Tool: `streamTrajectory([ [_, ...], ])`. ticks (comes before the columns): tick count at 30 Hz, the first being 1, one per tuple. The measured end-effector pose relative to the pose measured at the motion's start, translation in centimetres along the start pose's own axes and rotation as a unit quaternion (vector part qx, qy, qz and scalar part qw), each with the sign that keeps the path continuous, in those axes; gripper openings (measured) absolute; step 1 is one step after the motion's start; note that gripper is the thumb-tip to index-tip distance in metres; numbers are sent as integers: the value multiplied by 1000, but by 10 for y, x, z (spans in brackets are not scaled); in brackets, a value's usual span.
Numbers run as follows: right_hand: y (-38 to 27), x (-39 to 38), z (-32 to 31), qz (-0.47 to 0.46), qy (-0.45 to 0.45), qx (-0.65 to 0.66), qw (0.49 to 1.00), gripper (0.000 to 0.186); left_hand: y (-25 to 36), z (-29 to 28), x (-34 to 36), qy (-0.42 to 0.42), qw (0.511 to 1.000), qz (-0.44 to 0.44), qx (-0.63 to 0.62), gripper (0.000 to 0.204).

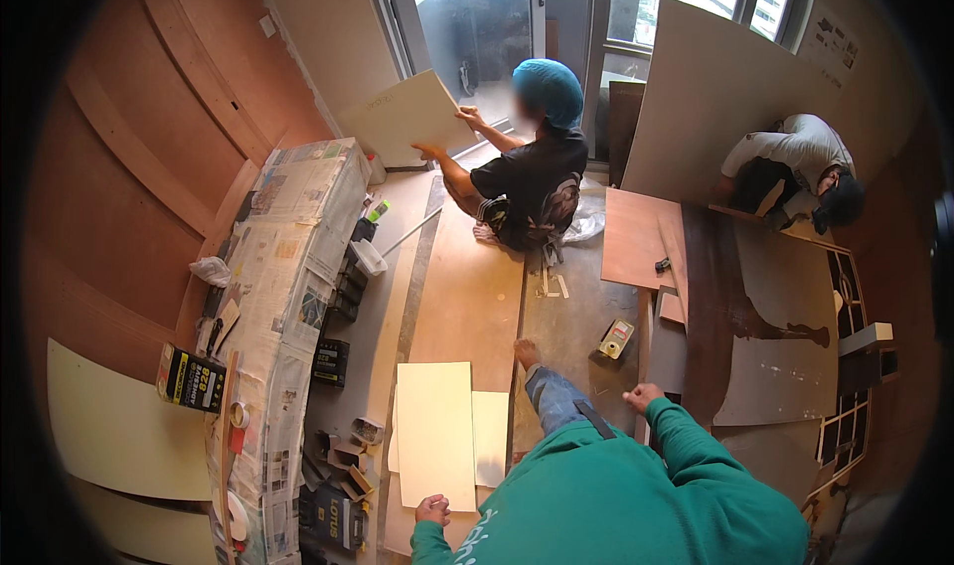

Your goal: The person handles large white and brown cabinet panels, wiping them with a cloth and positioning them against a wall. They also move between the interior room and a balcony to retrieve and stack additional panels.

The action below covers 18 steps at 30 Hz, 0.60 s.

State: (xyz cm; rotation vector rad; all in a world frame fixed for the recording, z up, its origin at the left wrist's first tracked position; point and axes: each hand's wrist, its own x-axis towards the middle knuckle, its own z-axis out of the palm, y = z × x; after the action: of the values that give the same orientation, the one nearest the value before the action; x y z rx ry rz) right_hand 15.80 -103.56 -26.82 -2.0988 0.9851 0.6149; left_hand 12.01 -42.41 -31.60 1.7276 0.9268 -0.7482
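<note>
My left hand [432,508], at the end of a green sleeve, is loosely curled beside the lower edge of a long cream panel [434,426]; I see nothing in it. Whether it touches the panel is unclear. A second pale panel [490,431] lies partly under the first, on a brown board on the floor. My right hand [644,396] is held out at my side with curled fingers and appears to hold nothing. It is nearest to a narrow wooden edge and a grey strip. My bare foot [527,353] points forward in blue jeans.
A co-worker in a blue cap [549,93] squats ahead, holding a pale panel [412,118]. Another person [795,162] bends at the far right beside a large leaning sheet [711,98]. A newspaper-covered bench [283,227] runs along the left. A yellow can [616,338] stands on the floor.
</note>
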Motion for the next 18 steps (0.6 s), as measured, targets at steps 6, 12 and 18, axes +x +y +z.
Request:
streamTrajectory([
  [6, 232, 40, 40, 72, -166, -346, 921, 51, -34, 24, -46, -93, 995, -39, -3, 38],
  [12, 78, 28, -3, 144, -112, 65, 981, 35, -99, 15, -35, -125, 986, -108, -10, 53],
  [18, 24, 130, -46, 15, -19, 253, 967, 25, -12, 57, -24, -91, 990, -97, 54, 56],
])
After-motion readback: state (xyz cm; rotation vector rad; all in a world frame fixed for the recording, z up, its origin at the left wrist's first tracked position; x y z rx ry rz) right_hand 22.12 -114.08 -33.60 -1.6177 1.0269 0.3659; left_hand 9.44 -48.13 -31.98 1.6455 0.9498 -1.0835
